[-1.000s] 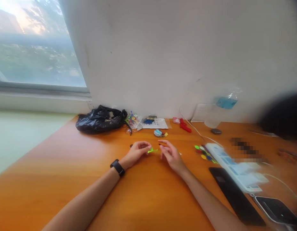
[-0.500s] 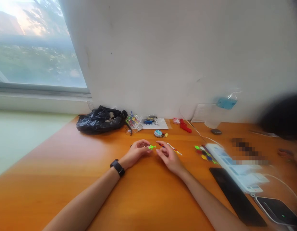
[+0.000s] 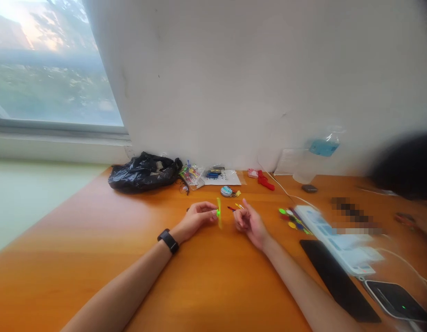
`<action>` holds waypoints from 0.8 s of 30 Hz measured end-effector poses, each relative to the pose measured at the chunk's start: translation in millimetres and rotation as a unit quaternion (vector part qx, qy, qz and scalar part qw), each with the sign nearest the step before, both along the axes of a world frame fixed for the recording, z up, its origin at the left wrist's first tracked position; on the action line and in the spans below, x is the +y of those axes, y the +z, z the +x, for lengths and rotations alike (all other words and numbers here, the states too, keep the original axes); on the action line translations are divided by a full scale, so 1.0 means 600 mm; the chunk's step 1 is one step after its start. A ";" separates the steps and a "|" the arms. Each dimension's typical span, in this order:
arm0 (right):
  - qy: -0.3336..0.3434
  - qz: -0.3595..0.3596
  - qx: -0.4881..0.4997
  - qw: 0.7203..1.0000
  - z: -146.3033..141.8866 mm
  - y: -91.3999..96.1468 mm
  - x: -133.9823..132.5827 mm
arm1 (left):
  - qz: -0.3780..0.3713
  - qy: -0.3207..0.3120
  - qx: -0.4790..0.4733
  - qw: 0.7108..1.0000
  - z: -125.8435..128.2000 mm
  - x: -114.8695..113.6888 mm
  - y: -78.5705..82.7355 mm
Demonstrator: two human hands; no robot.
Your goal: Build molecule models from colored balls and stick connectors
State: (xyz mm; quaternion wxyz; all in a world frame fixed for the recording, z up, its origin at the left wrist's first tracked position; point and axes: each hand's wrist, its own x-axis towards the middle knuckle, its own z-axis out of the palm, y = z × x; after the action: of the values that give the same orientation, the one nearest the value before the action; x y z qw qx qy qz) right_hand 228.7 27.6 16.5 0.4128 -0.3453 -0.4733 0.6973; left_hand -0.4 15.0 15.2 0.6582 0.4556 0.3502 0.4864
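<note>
Over the middle of the table, my left hand [image 3: 201, 214] pinches a small bright green spinner toy [image 3: 219, 213] between thumb and fingertips. The toy shows as a thin upright green streak, blurred by its spinning, so its exact shape is unclear. A short distance to the right, my right hand [image 3: 251, 223] is apart from the toy, one finger pointing up and the others loosely curled, with nothing seen in it. Behind its fingertips lie thin red, yellow and white plastic sticks [image 3: 238, 206], partly hidden by the hand.
A black plastic bag [image 3: 144, 170], bagged colourful pieces [image 3: 191, 174], a round tin [image 3: 227, 191] and a red object [image 3: 266, 180] line the back. Right are coloured discs [image 3: 292, 225], a white power strip [image 3: 324, 235], a black slab [image 3: 337, 281] and a phone-like device [image 3: 396, 299]. Another person is at the far right.
The green toy has gone from a compact shape to a blurred upright streak. My right hand has drawn back a little to the right, its finger now raised; my left hand stays in place.
</note>
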 end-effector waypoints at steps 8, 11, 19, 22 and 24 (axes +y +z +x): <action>-0.017 -0.011 -0.032 0.999 -0.009 0.002 -0.004 | -0.004 -0.010 0.001 1.000 0.000 0.002 -0.004; -0.008 -0.006 -0.035 0.999 -0.012 0.006 -0.006 | -0.004 -0.014 0.006 1.000 0.000 0.002 -0.005; 0.012 -0.005 -0.055 0.998 -0.014 0.007 -0.009 | 0.002 -0.015 0.008 1.000 0.000 0.003 -0.004; 0.011 -0.003 -0.057 0.998 -0.014 0.006 -0.009 | 0.000 -0.020 0.012 1.000 0.000 0.002 -0.002; 0.011 -0.001 -0.057 0.998 -0.014 0.006 -0.009 | 0.000 -0.019 0.016 1.000 0.000 0.001 0.000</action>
State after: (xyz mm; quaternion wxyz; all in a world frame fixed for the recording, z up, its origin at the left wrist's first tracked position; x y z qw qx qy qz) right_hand 220.2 22.1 19.8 0.3767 -0.3797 -0.4994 0.6816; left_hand -0.6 15.8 15.0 0.6614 0.4702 0.3518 0.4665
